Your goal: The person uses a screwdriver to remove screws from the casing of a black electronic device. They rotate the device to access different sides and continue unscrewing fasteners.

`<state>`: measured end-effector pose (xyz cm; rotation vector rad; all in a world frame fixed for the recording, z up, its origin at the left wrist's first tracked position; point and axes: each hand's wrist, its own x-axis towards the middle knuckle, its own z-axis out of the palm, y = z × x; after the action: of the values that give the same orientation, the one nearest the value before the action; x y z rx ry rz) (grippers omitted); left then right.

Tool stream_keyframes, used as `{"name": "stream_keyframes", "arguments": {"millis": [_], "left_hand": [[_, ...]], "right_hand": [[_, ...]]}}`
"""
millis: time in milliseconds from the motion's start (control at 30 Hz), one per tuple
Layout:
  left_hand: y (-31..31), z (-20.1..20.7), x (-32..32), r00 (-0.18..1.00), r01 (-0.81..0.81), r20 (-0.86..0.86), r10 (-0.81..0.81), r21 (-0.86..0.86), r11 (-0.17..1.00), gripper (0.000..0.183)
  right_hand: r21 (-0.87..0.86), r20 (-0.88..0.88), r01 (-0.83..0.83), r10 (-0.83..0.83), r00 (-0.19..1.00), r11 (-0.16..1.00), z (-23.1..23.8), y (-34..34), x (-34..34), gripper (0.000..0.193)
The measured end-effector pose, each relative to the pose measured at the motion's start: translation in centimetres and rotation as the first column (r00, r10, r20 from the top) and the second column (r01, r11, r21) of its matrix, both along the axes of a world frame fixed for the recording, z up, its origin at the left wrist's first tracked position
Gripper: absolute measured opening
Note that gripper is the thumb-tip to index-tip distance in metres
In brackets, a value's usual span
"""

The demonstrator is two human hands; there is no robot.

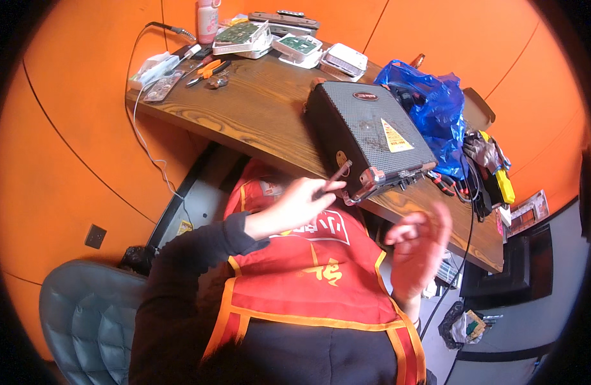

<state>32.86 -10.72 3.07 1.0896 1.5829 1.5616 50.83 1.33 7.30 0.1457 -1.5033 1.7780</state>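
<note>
A black box-shaped case with a mesh-textured top, metal corners, a yellow triangular label and a small oval badge lies at the table's near edge. My left hand is closed on a thin, dark, pen-like tool, whose kind I cannot make out. Its upper end reaches the near left metal corner of the case; contact cannot be told. My right hand is raised in front of the table, below the case's near right corner. Its fingers are apart and slightly curled, a little blurred, with nothing in them.
On the wooden table are orange-handled pliers, opened white housings with green circuit boards, and a pink bottle. A blue plastic bag, gloves and cables lie right of the case. A grey padded chair stands left.
</note>
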Motion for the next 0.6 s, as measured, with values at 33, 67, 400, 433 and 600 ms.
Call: {"name": "stream_keyframes", "arguments": {"millis": [33, 67, 400, 433, 600], "left_hand": [[-0.4, 0.5, 0.1, 0.999, -0.046, -0.003, 0.046, -0.044, 0.998, 0.030], [-0.6, 1.2, 0.2, 0.992, -0.048, 0.118, 0.034, 0.113, 0.992, 0.027], [6.0, 2.7, 7.5, 0.789, 0.149, 0.452, -0.416, 0.515, 0.844, 0.033], [6.3, 2.0, 8.1, 0.787, 0.231, 0.424, -0.449, 0.473, 0.850, 0.033], [6.2, -1.1, 8.4, 0.718, 0.267, 0.563, -0.410, 0.321, 0.909, 0.034]], "right_hand": [[0.016, 0.124, 0.007, -0.009, 0.992, 1.000, -0.6, 0.0, 0.1, 0.037], [0.061, 0.298, 0.016, -0.033, 0.954, 0.998, -1.1, 0.0, 0.3, 0.029], [-0.431, 0.489, -0.280, 0.483, 0.726, 0.858, -1.5, -0.6, 4.0, 0.043], [-0.343, 0.536, -0.267, 0.421, 0.732, 0.900, -2.0, -0.4, 4.4, 0.040], [-0.139, 0.637, 0.093, 0.017, 0.770, 0.986, -4.3, -0.1, 4.6, 0.021]]}}
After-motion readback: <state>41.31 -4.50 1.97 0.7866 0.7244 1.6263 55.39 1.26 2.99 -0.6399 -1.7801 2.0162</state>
